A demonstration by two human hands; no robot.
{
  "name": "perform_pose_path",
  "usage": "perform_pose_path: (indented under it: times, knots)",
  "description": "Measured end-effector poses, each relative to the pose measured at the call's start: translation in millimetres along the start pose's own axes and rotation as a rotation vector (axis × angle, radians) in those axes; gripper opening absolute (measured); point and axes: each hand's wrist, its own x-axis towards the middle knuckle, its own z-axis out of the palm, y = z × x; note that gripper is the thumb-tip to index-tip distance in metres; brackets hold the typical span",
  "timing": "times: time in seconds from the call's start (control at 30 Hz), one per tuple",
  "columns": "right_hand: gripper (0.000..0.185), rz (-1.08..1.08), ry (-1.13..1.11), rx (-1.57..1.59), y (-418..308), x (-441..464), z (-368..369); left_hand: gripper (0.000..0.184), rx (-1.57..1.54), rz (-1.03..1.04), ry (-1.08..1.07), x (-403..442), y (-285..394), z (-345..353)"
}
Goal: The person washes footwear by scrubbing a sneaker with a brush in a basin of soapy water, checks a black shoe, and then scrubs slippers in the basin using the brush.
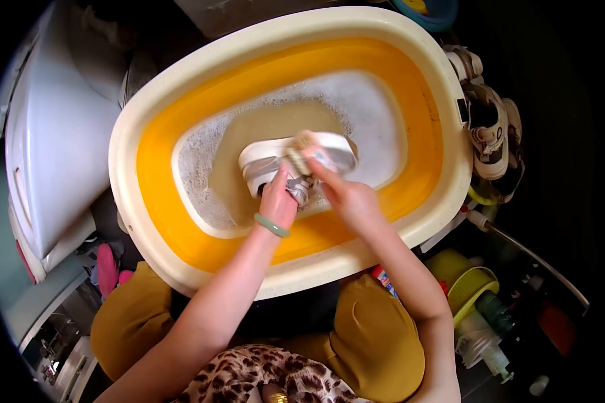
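Note:
A white and grey sneaker (262, 156) lies on its side over the soapy water (242, 195) in a large cream and orange tub (181, 74). My left hand (279, 196) is closed around the shoe's opening, near the laces, with a green bangle on that wrist. In my right hand (346, 198) is a scrub brush (299, 154), smeared by motion, which overlaps the side of the shoe's sole. My right fingers are wrapped on the brush, and its handle is partly hidden by them.
Several more shoes (491, 131) stand outside the tub's right side. A yellow-green basket (474, 292) and bottles sit at lower right. On the left is a white glossy fixture (60, 148). White foam (366, 101) floats at the tub's upper right.

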Motion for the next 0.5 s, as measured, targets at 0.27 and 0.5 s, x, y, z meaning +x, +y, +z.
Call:
perform_pose_path:
  times: [0.27, 0.5]
  knots:
    - [0.039, -0.024, -0.023, -0.114, 1.1, 34.0, 18.1, 0.051, -0.170, 0.040, 0.060, 7.0, 8.4, -9.4]
    - [0.039, 0.273, 0.062, -0.008, 26.1, 64.8, 23.9, 0.047, -0.319, -0.028, 0.187, 22.6, 9.1, 1.5]
